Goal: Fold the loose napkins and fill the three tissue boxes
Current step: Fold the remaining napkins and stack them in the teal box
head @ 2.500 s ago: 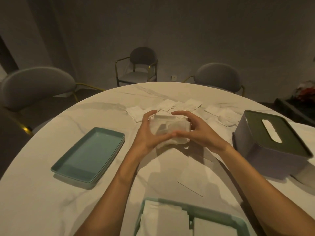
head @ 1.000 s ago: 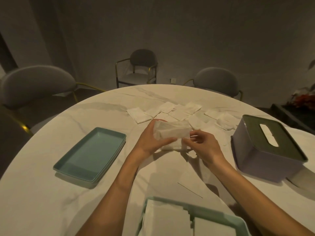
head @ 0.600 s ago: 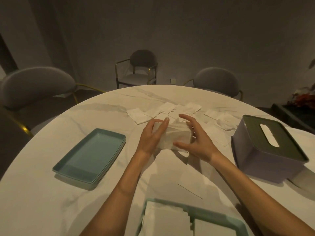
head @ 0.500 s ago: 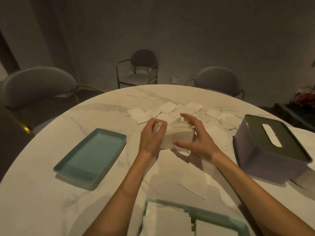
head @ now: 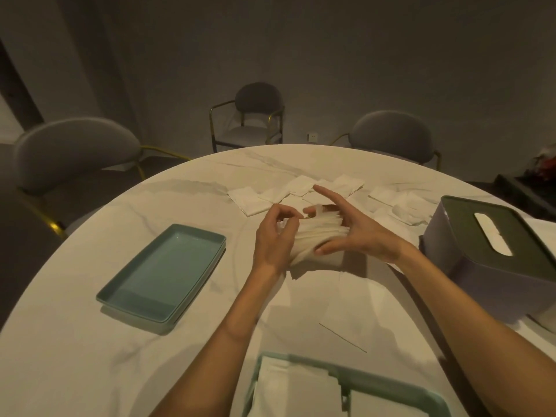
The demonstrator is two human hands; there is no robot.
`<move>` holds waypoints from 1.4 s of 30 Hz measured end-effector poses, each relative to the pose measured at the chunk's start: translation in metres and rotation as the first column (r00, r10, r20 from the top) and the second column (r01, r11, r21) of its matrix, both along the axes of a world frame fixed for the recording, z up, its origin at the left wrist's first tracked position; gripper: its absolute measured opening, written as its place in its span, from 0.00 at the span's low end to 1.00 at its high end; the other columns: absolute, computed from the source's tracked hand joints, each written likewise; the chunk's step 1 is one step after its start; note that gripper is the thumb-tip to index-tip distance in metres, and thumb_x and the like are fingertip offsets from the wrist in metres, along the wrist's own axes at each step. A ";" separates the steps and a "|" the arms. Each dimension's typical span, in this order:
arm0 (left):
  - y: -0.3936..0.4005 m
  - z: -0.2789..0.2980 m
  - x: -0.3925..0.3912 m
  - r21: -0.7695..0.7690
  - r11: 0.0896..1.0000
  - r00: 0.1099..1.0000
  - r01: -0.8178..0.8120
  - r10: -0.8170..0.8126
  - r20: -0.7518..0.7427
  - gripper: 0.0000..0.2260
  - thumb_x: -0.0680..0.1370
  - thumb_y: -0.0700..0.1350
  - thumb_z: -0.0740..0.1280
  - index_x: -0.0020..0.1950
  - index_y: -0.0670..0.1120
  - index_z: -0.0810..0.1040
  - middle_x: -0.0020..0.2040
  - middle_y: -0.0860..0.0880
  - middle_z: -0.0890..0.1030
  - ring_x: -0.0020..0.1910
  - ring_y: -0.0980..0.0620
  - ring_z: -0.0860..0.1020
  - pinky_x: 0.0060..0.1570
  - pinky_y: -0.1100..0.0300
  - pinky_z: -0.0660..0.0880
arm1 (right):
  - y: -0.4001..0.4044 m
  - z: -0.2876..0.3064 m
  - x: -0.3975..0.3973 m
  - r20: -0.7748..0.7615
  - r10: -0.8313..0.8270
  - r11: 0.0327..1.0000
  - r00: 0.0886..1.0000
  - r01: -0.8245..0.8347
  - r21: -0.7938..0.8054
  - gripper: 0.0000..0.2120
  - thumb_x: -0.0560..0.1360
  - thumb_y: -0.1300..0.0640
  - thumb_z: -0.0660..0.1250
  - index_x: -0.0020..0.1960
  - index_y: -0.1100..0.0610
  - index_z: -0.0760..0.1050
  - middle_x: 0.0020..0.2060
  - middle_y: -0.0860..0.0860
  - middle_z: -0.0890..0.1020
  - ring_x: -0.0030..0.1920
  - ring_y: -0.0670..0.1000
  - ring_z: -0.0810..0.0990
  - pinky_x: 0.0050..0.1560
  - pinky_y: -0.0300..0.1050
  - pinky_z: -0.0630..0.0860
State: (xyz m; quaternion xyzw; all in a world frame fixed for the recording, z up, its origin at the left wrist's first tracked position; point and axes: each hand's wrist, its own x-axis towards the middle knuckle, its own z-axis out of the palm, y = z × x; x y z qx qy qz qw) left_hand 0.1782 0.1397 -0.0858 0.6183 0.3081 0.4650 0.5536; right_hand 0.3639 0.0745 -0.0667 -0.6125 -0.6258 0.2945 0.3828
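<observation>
I see a round white marble table [head: 90,356], smooth and grey-veined, with three rounded grey chairs [head: 75,152] behind it. At right stands one lavender tissue box [head: 469,272] with a dark green slotted lid. One glossy teal rectangular tray [head: 162,275] lies at left, a teal-rimmed container [head: 391,383] holding white sheets at the near edge. Several loose napkins [head: 249,200], flat soft squares, lie scattered beyond my hands. My left hand [head: 273,239] curls around the fanned napkin stack [head: 316,239] at table centre; my right hand [head: 352,233] pinches it, index finger extended.
</observation>
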 end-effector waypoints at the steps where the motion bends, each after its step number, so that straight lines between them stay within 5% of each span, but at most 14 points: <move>1: 0.002 -0.001 0.000 -0.031 0.999 1.000 0.009 -0.009 0.021 0.08 0.71 0.44 0.64 0.47 0.45 0.80 0.49 0.48 0.83 0.53 0.47 0.80 0.52 0.48 0.78 | -0.001 0.000 0.000 -0.003 -0.012 1.000 1.000 0.012 0.026 0.48 0.66 0.55 0.84 0.76 0.37 0.62 0.62 0.38 0.79 0.63 0.44 0.77 0.65 0.46 0.78; 6: 0.003 -0.001 -0.001 -0.099 0.994 0.998 -0.038 0.043 0.046 0.08 0.73 0.45 0.63 0.47 0.49 0.80 0.48 0.54 0.84 0.52 0.49 0.81 0.56 0.41 0.78 | -0.013 -0.009 -0.013 -0.031 -0.172 0.973 0.985 0.175 0.151 0.30 0.66 0.53 0.83 0.64 0.42 0.77 0.55 0.43 0.82 0.56 0.45 0.80 0.59 0.51 0.80; 11: -0.005 0.000 0.003 -0.089 0.994 0.998 -0.057 0.057 -0.004 0.16 0.77 0.66 0.65 0.52 0.54 0.77 0.52 0.53 0.82 0.53 0.48 0.81 0.48 0.45 0.80 | -0.018 -0.021 -0.037 -0.200 -0.183 0.951 0.963 0.225 0.211 0.36 0.69 0.58 0.81 0.72 0.46 0.69 0.59 0.46 0.80 0.56 0.43 0.81 0.56 0.38 0.79; 14: -0.002 -0.003 0.004 -0.083 0.995 0.998 -0.060 0.058 -0.025 0.10 0.81 0.57 0.68 0.53 0.52 0.77 0.53 0.53 0.82 0.54 0.50 0.81 0.45 0.48 0.78 | -0.019 -0.023 -0.042 -0.243 -0.183 0.959 0.953 0.228 0.169 0.41 0.71 0.61 0.80 0.75 0.43 0.63 0.62 0.45 0.77 0.58 0.44 0.80 0.57 0.39 0.79; 17: 0.005 -0.006 0.003 -0.013 0.998 0.994 -0.062 0.061 -0.086 0.07 0.78 0.53 0.66 0.54 0.54 0.77 0.55 0.56 0.83 0.58 0.54 0.79 0.54 0.50 0.77 | -0.021 -0.022 -0.040 -0.222 -0.144 0.973 0.964 0.179 0.146 0.40 0.73 0.63 0.77 0.77 0.45 0.61 0.64 0.41 0.75 0.59 0.39 0.79 0.55 0.36 0.78; 21: 0.011 0.005 -0.004 -0.228 0.974 1.000 0.000 -0.002 -0.006 0.14 0.78 0.61 0.67 0.47 0.50 0.81 0.51 0.48 0.84 0.53 0.42 0.82 0.47 0.47 0.78 | -0.023 -0.008 -0.028 -0.193 -0.151 0.978 0.969 0.174 0.112 0.33 0.73 0.58 0.78 0.74 0.43 0.68 0.64 0.44 0.78 0.60 0.47 0.81 0.60 0.50 0.81; 25: 0.026 0.012 -0.025 -0.449 0.863 0.973 0.231 -0.217 0.083 0.27 0.79 0.70 0.61 0.38 0.48 0.80 0.38 0.48 0.83 0.36 0.49 0.79 0.38 0.54 0.70 | -0.029 0.028 -0.016 -0.240 -0.040 0.998 0.970 0.050 0.034 0.32 0.70 0.55 0.78 0.71 0.45 0.72 0.63 0.37 0.78 0.61 0.43 0.81 0.56 0.46 0.82; 27: 0.029 0.011 -0.030 -0.506 0.760 0.911 0.408 -0.375 0.173 0.33 0.75 0.74 0.63 0.48 0.44 0.84 0.46 0.45 0.83 0.45 0.45 0.81 0.50 0.52 0.75 | -0.030 0.041 -0.011 -0.200 0.025 0.999 0.979 -0.029 -0.016 0.31 0.69 0.53 0.79 0.70 0.44 0.74 0.64 0.39 0.78 0.63 0.45 0.80 0.57 0.47 0.81; 29: 0.020 0.013 -0.029 -0.530 0.668 0.846 0.522 -0.487 0.219 0.38 0.71 0.77 0.65 0.58 0.45 0.84 0.56 0.41 0.78 0.61 0.37 0.73 0.69 0.47 0.68 | -0.029 0.047 -0.010 -0.111 0.048 0.998 0.993 -0.052 -0.031 0.32 0.69 0.50 0.80 0.70 0.43 0.74 0.64 0.40 0.78 0.64 0.47 0.79 0.60 0.48 0.81; 31: 0.008 0.019 -0.022 -0.526 0.581 0.771 0.621 -0.575 0.275 0.38 0.67 0.78 0.67 0.59 0.48 0.85 0.59 0.41 0.80 0.63 0.36 0.74 0.71 0.45 0.68 | -0.028 0.050 -0.011 -0.036 0.024 0.999 0.999 -0.024 -0.025 0.31 0.68 0.46 0.80 0.69 0.43 0.74 0.62 0.39 0.79 0.63 0.46 0.80 0.62 0.50 0.80; 35: -0.009 0.026 -0.023 -0.443 0.451 0.586 0.775 -0.775 0.235 0.36 0.60 0.64 0.82 0.63 0.47 0.85 0.58 0.37 0.84 0.54 0.37 0.84 0.59 0.39 0.79 | -0.027 0.055 -0.008 0.122 0.003 1.000 0.993 -0.002 -0.014 0.33 0.66 0.38 0.76 0.69 0.38 0.72 0.64 0.37 0.77 0.63 0.45 0.79 0.63 0.50 0.80; 39: -0.009 0.022 -0.026 -0.427 0.548 0.643 0.719 -0.758 0.109 0.27 0.67 0.44 0.79 0.64 0.41 0.78 0.52 0.38 0.84 0.50 0.39 0.82 0.53 0.45 0.81 | -0.023 0.067 -0.014 0.246 0.001 0.993 0.969 -0.030 0.112 0.26 0.72 0.40 0.73 0.69 0.38 0.73 0.66 0.38 0.76 0.65 0.43 0.77 0.65 0.46 0.78; 42: -0.010 0.022 -0.027 -0.442 0.530 0.641 0.723 -0.753 0.146 0.12 0.70 0.38 0.74 0.53 0.45 0.86 0.47 0.42 0.85 0.48 0.41 0.82 0.50 0.47 0.81 | -0.018 0.079 -0.029 0.354 0.030 0.971 0.935 -0.111 0.211 0.14 0.76 0.42 0.71 0.60 0.42 0.81 0.63 0.39 0.78 0.65 0.42 0.75 0.64 0.41 0.76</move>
